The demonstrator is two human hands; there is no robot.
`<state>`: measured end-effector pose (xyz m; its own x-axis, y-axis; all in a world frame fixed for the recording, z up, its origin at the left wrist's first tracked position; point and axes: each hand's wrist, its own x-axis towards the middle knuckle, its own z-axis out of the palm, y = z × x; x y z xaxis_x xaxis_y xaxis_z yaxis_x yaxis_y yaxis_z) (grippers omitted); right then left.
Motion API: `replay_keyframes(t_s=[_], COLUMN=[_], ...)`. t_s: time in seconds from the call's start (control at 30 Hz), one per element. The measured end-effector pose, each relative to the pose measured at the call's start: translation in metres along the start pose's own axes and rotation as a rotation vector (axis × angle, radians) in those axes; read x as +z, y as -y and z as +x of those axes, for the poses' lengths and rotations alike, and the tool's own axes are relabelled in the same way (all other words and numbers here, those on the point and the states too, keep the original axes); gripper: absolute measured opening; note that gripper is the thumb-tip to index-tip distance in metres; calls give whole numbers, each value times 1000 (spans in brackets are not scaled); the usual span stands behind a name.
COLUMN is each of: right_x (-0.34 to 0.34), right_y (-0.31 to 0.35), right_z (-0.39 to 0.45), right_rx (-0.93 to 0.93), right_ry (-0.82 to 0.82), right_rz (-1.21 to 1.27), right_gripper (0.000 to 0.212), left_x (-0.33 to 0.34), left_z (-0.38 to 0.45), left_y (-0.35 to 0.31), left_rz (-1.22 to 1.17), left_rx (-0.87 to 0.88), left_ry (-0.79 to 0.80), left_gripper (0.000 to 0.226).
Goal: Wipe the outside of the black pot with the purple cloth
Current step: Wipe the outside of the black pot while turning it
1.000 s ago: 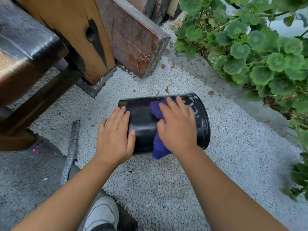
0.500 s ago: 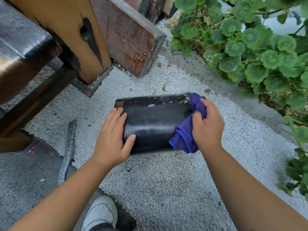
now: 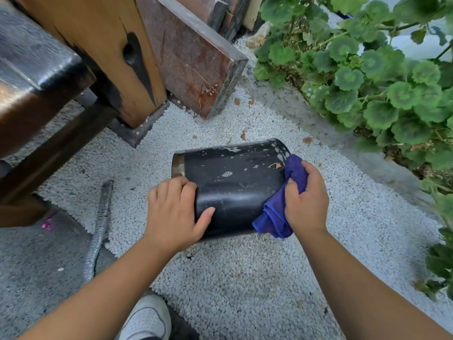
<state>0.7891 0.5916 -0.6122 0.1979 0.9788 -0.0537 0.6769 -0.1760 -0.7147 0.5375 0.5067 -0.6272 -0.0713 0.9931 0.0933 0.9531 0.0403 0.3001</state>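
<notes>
The black pot (image 3: 235,185) lies on its side on white gravel, its wall speckled with pale spots and a dry leaf bit near the right end. My left hand (image 3: 174,212) rests on the pot's left end, fingers curled over the top and thumb pressed against the side. At the pot's right end my right hand (image 3: 306,202) is closed around the bunched purple cloth (image 3: 277,217), which touches the pot's wall and hangs down to the gravel.
A wooden bench and post (image 3: 103,57) stand at the back left beside a rusty slab (image 3: 193,62). Green leafy plants (image 3: 372,77) fill the right side behind a concrete edge. A grey corrugated hose (image 3: 98,229) lies left. My white shoe (image 3: 144,320) is below.
My right hand slid the cloth from the middle of the pot to its right end, then bunched it lower. My left hand's fingers curled more over the pot's left end.
</notes>
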Motion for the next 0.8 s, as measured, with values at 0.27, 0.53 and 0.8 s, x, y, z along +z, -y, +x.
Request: replay_keyframes(t_s=[0.27, 0.53, 0.8], right_x=[24, 85, 75], right_y=[40, 79, 62], right_z=[13, -50, -37], right_rx=[-424, -668, -624], right_ry=[241, 476, 416], right_rz=[-735, -593, -574], right_gripper=[60, 65, 54], left_x=[16, 21, 25], left_z=[-15, -27, -37], left_y=[1, 14, 20], left_rz=[-172, -386, -319], left_rx=[-8, 71, 70], left_ry=[115, 84, 135], left_gripper=[95, 90, 93])
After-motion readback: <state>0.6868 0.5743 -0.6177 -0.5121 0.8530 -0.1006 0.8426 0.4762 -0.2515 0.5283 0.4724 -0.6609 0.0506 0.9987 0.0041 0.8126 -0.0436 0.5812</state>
